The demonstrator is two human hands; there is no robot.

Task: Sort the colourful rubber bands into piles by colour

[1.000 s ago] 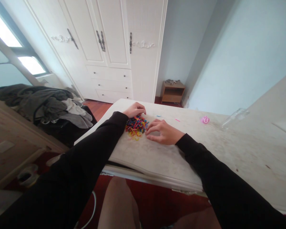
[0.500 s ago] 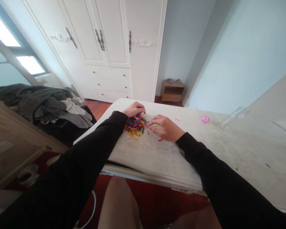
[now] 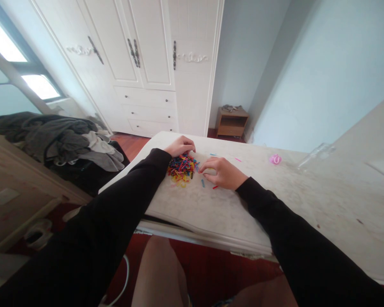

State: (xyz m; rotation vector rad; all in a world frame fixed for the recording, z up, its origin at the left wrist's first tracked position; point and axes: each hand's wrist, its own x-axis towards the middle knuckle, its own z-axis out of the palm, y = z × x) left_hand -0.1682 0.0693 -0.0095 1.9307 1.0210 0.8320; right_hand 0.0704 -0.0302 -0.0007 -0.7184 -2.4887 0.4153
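Observation:
A heap of small, thin, multicoloured bands point(image 3: 181, 167), looking like little elastic hair ties, lies on the pale worn tabletop point(image 3: 185, 204). My left hand point(image 3: 181, 146) rests at the heap's far edge, loosely cupped, fingertips bent down beside it. At the heap's right edge is my right hand point(image 3: 224, 172), its thumb and forefinger curved with a gap between them; I see nothing held there. Just below its fingers lies a single blue band point(image 3: 202, 183). Close to that hand are a red piece point(image 3: 215, 187), a pink piece point(image 3: 238, 160) and a light blue piece point(image 3: 213, 154).
Farther right on the table are a pink round object point(image 3: 275, 159) and a clear plastic container point(image 3: 316, 155) lying on its side. Behind stand a white wardrobe point(image 3: 193, 98) and a small wooden cabinet point(image 3: 233, 123). Dark clothes point(image 3: 60, 136) are piled at left.
My right hand has shifted slightly, and the blue band has moved from the heap's edge toward me and right. The light blue piece behind that hand shows more. My left hand stays put.

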